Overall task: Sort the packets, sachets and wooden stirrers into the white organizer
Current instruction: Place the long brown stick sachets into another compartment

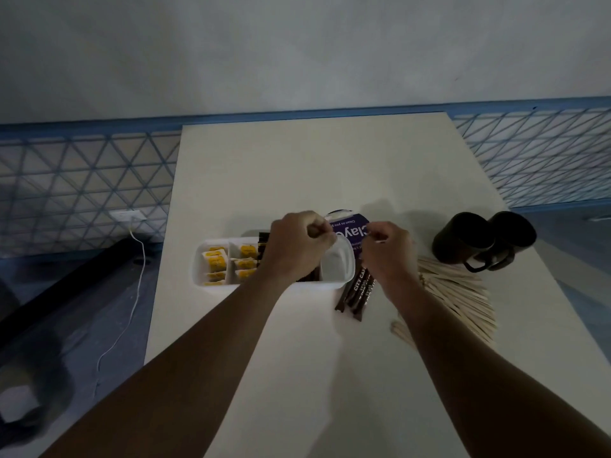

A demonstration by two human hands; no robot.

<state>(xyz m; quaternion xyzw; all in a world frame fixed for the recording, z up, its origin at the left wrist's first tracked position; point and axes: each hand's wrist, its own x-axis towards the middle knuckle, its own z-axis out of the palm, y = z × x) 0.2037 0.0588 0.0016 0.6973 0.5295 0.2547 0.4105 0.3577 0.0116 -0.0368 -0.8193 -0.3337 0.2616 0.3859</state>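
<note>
The white organizer (211, 285) stands mid-table. Its two left compartments hold yellow sachets (216, 262), a third holds dark brown stick packets (263, 239), and the rightmost one (337, 264) looks white and bare. My left hand (297, 249) is curled into a fist over the organizer's middle and hides most of the brown sticks. My right hand (386, 252) hovers just right of the organizer, its fingertips pinched on a small white piece (380, 241) that is too small to identify. More brown stick packets (357, 294) lie under that hand, and wooden stirrers (459, 302) fan out to the right.
A round purple wipes pack (348, 228) sits right behind the organizer. Two black mugs (479, 241) stand at the right, beyond the stirrers. The white table (314, 166) ends at the left (158, 292). Below that edge are the floor and a white cable (132, 309).
</note>
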